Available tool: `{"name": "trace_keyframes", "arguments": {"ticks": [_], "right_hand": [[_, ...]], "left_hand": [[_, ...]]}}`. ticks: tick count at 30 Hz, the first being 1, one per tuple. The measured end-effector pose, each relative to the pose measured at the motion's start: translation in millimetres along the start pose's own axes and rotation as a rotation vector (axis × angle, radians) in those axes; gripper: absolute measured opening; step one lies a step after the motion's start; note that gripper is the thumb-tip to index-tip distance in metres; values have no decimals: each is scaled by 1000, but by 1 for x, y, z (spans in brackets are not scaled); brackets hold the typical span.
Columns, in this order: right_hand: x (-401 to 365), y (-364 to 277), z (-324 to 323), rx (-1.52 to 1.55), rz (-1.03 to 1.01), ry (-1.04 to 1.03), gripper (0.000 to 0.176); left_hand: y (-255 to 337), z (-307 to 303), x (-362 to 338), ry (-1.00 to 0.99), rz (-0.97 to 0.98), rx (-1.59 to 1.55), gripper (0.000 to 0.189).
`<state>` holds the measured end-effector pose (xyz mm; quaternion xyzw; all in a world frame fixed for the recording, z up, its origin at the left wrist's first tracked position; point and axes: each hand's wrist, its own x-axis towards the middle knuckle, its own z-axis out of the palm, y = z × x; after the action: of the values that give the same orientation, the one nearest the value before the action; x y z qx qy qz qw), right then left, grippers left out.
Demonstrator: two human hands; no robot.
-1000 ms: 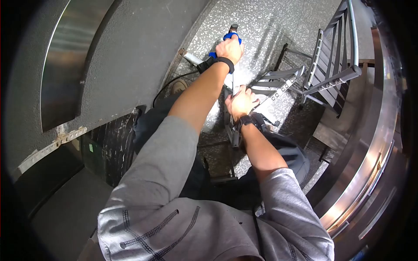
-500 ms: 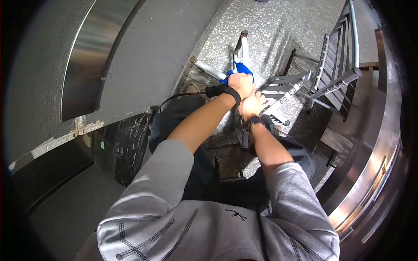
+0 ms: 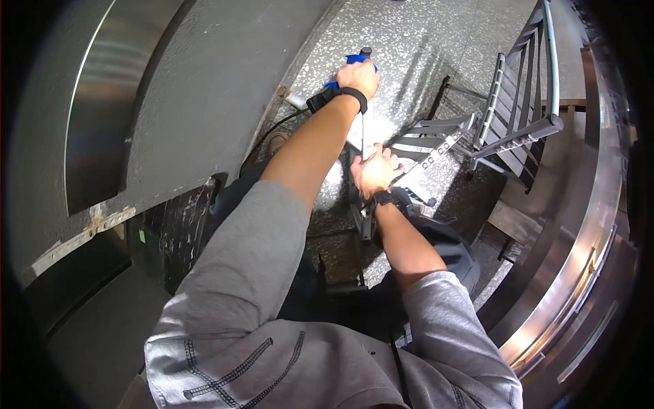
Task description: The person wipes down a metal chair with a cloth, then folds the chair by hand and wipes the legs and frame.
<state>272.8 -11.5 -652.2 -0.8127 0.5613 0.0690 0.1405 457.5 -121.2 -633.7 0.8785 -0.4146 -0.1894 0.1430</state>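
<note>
My left hand is closed around a blue cloth near the dark-capped end of a metal leg. The cloth is wrapped against the leg, mostly hidden under my fingers. Another pale leg of the same metal frame sticks out to the left. Lower down, my right hand grips this frame, which looks like a tipped chair or stool. My palm and glare hide much of it. A lower metal bar shows beneath that hand. Both wrists carry black straps.
A slatted metal chair stands at the right, with another slatted metal piece beside my right hand. A grey wall panel borders the left; a steel counter edge curves along the right. The floor is speckled.
My left hand has slid up along the leg with the blue cloth, away from my right hand. My right hand stays on the frame. The view has shifted slightly.
</note>
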Motion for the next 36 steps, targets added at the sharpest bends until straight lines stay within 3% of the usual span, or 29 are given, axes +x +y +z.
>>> {"name": "trace_keyframes", "arguments": {"ticks": [5,9,18,22,25,29,32,36], "right_hand": [[3,-5,-5,20,1,-17,57],[7,-6,-8,-1,-4,-25,59],[2,-3,-7,15,-33,1,53],[5,-3,-10,-2,-27,-20,54],[2,-4,-10,-34,-34,-36,58],[5,-2,-6,-23,-24,-20,55],[3,-4,-8,-4,-17,-20,52],[5,-5,-8,-6,-2,-46,53]], "left_hand": [[4,-7,9,22,-37,-50,38],[5,-18,7,-125,22,70,41],[8,-12,-93,-413,268,140,33],[-6,2,-97,-241,301,-9,30],[3,-1,-70,-228,204,84,31],[2,-8,-12,-54,85,44,36],[3,-10,6,-63,38,26,37],[-1,-13,2,-34,138,62,37]]}}
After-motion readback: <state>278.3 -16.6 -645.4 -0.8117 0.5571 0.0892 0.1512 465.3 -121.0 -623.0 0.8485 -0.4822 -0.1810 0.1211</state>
